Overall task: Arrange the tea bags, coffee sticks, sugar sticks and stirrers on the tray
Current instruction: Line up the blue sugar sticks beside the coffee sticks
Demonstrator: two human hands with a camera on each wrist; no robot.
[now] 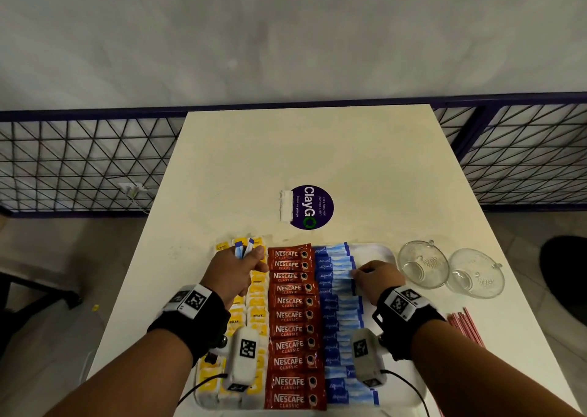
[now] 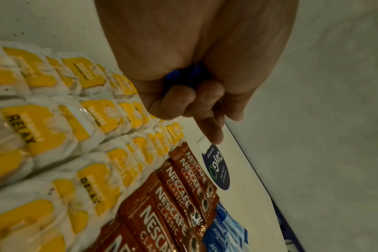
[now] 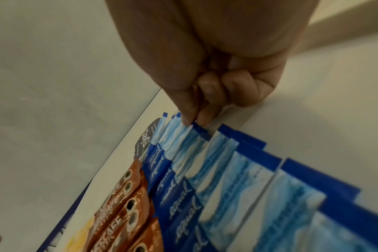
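A white tray (image 1: 386, 251) holds yellow tea bags (image 1: 257, 302) on the left, a column of red coffee sticks (image 1: 290, 316) in the middle and blue sugar sticks (image 1: 341, 315) on the right. My left hand (image 1: 236, 269) hovers over the far tea bags and grips a few blue sugar sticks (image 1: 243, 248) in its fist; their blue ends (image 2: 183, 75) show between the curled fingers. My right hand (image 1: 373, 275) pinches the end of a sugar stick (image 3: 194, 127) in the blue row between thumb and fingertips (image 3: 187, 119). Red stirrers (image 1: 465, 326) lie on the table right of the tray.
Two upturned glass cups (image 1: 424, 265) (image 1: 475, 277) stand right of the tray's far corner. A round purple sticker (image 1: 313, 207) marks the table (image 1: 317, 156) beyond the tray. A mesh fence (image 1: 79, 162) runs behind the table.
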